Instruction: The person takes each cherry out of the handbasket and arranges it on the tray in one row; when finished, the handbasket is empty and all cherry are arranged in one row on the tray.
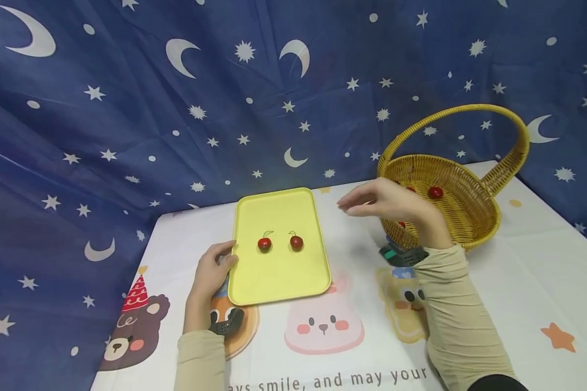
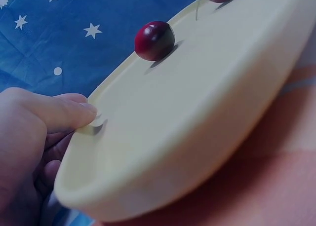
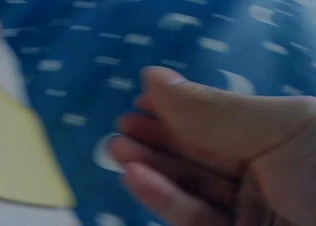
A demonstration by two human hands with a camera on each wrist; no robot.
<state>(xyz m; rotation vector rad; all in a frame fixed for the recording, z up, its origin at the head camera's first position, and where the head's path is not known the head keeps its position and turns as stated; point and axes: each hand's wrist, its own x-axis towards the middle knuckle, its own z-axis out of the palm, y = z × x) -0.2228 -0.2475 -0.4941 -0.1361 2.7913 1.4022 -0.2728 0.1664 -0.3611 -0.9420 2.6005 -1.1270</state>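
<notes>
Two red cherries with green stems, a left cherry and a right cherry, lie side by side on a yellow tray. My left hand pinches the tray's left rim; in the left wrist view its thumb lies over the rim with fingers below. My right hand is in the air between the tray and a wicker basket, fingers loosely bent and holding nothing. Inside the basket lies a red cherry, with other red fruit partly hidden behind my right hand.
The basket's tall arched handle rises at the right. A white cloth with printed cartoon animals covers the table. Behind it hangs a dark blue curtain with moons and stars.
</notes>
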